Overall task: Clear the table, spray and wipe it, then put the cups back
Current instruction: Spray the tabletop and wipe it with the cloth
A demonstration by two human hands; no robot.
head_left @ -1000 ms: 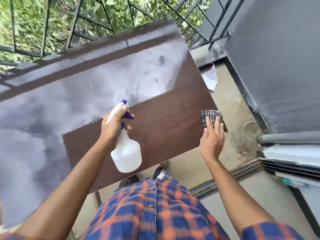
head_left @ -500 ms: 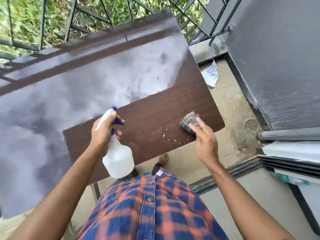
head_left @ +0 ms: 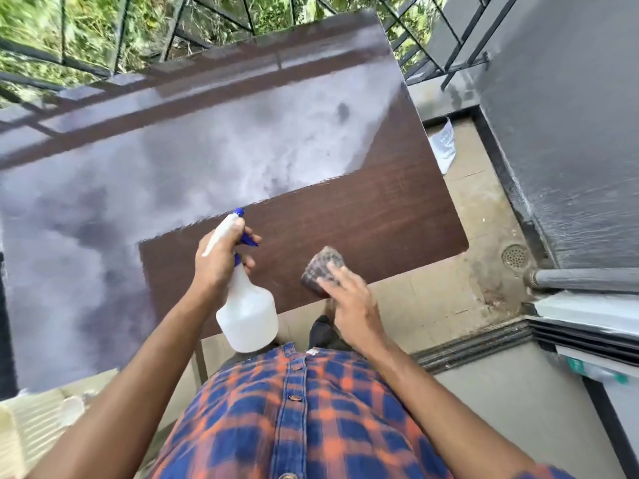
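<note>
Over the near edge of the dark wood-grain surface (head_left: 363,216), both hands are at work. I see the left hand (head_left: 216,261) wrapped around the neck of a white spray bottle (head_left: 247,312), one finger on the blue trigger. Bottle's long axis runs diagonally: round body low and near, hanging past the surface's near edge; blue nozzle tip high and far, pointing away from the person and slightly left, toward the glossy stretch of the surface. Bottle is held in the air, not resting on anything.

Right hand (head_left: 349,299) lies just right of the bottle, fingers extended and pressing a dark bunched cloth (head_left: 323,267) against the surface close to its near edge. Hand and cloth are motion-blurred, so I cannot tell how firmly the fingers close on it; they lie flat on top rather than curl around it.

Far and left parts of the surface reflect pale sky. No cups on it that I can see.

Black metal railing (head_left: 173,39) stands beyond the far edge, greenery behind. Floor drain (head_left: 515,256) sits in the tiled floor at right, by a grey wall (head_left: 570,115).
</note>
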